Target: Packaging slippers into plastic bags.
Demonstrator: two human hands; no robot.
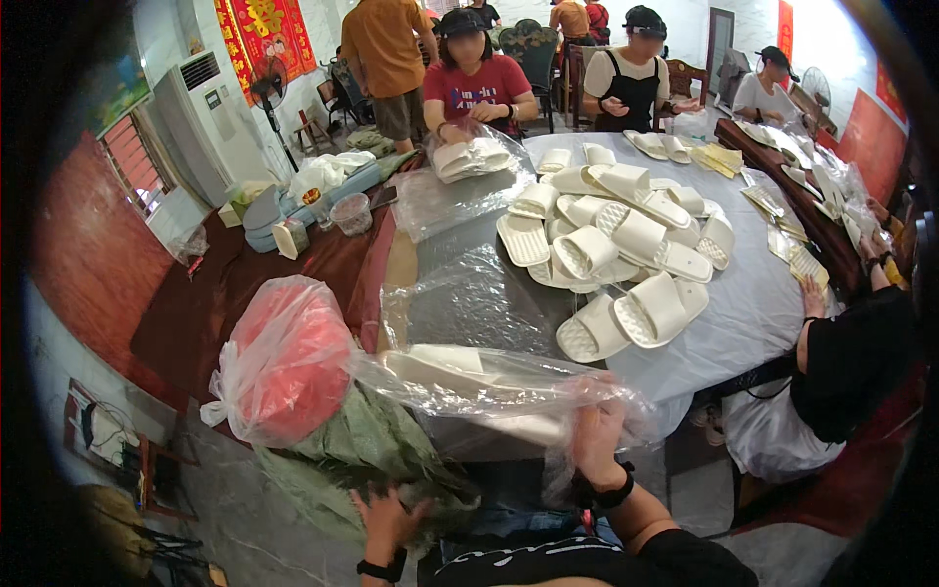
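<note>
My right hand (599, 435) is closed on one end of a long clear plastic bag (528, 391), stretched out to the left at the near table edge. Inside it lie cream-white slippers (440, 364), partly blurred by the shiny film. Low on the left, my left hand (389, 519) is open, its fingers spread against a green woven sack (347, 470). A tied clear bag with pink-red contents (289, 357) rests on top of that sack. Beyond my right hand, a heap of cream slippers (626, 230) covers the middle of the table.
Flat clear plastic bags (469, 293) lie left of the heap. Across the table, a person in red (479, 93) handles bagged slippers; another wears a black apron (628, 88). At right, a person's hand (814, 296) touches yellow printed sheets (807, 264). A blue case (269, 215) stands left.
</note>
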